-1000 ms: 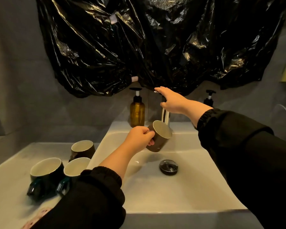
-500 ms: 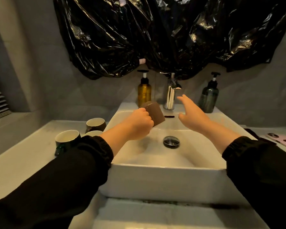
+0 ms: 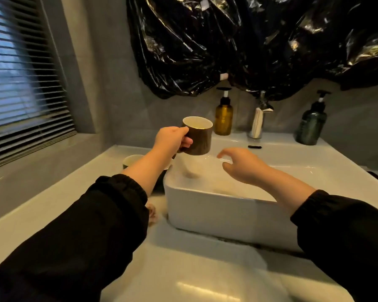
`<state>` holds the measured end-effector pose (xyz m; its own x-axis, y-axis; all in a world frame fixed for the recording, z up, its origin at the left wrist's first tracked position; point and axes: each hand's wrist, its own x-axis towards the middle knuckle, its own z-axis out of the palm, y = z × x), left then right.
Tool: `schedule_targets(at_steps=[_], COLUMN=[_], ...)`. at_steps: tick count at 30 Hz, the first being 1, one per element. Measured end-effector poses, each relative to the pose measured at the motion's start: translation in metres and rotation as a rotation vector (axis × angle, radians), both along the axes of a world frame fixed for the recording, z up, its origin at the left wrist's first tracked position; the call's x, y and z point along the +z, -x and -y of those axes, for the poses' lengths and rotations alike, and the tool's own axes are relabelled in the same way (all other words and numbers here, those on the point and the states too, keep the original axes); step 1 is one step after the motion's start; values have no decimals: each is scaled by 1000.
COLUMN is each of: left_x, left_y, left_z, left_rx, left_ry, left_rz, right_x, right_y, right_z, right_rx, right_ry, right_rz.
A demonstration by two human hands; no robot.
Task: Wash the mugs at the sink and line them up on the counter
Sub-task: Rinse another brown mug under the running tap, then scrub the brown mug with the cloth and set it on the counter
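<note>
One mug sits upright in the left hand grip over the sink rim, right hand slack and wide

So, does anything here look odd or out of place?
Yes: a crinkled black plastic sheet hangs taped on the wall above the white ceramic sink, an unusual cover. Nothing looks spilled or broken.

Amber bottle, green bottle, blinds
</note>
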<state>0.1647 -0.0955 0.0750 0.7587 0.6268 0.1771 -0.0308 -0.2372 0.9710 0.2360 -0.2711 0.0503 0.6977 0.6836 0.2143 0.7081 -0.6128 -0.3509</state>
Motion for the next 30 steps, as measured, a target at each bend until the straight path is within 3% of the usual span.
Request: schedule_targets(at_steps=[6, 10, 13, 15, 20, 26, 30], left_x=[19, 12, 6, 2, -5, 0, 12], left_y=[62, 92, 106, 114, 122, 103, 61], left_z=[-47, -70, -81, -83, -80, -58, -25], left_rx=[133, 195, 203, 186, 176, 42, -122], left_ry=[115, 159, 193, 199, 228, 458, 479], left_rz=[90, 107, 91, 84, 91, 190, 195], right_x=[-14, -48, -82, -103, -109, -37, 10], right_y=[82, 116, 122, 119, 119, 129, 104], right_z=[-66, -125, -158, -171, -178, -108, -30], right_rx=[428, 626, 570, 540, 465, 505, 342], right_ry=[-88, 108, 311, 336, 293, -33, -259], right_rz=[207, 249, 144, 44, 206, 254, 171])
